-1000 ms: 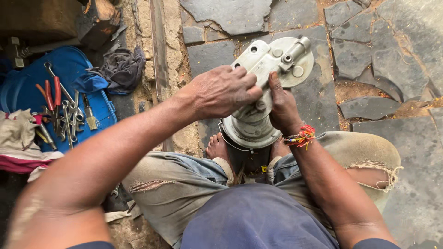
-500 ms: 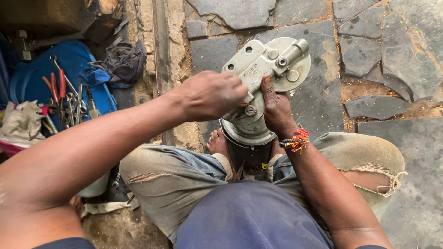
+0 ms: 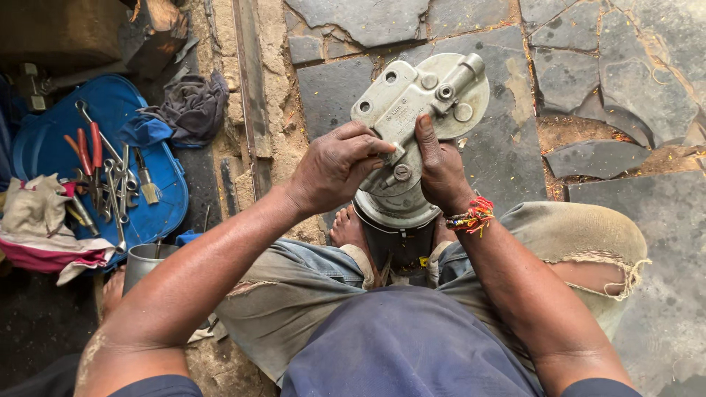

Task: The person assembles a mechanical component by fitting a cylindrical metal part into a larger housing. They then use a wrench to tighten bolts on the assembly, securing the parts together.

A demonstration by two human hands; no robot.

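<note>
**Head view: metal housing cover held down, fastener under the fingers**

A grey cast-metal cover (image 3: 415, 110) is seated on top of a dark cylindrical housing (image 3: 397, 246), which is braced upright between the person's bare feet on the stone floor (image 3: 632, 66). The left hand (image 3: 338, 165) is curled at the cover's near edge, its fingertips pinched together on something small that cannot be made out. The right hand (image 3: 441, 165) is pressed flat against the cover, thumb upward. A hex bolt (image 3: 401, 173) appears fitted, so the work seems partly through. Spanners and pliers (image 3: 103, 176) lie well left of the cover on a blue tray (image 3: 165, 191), untouched.
</note>
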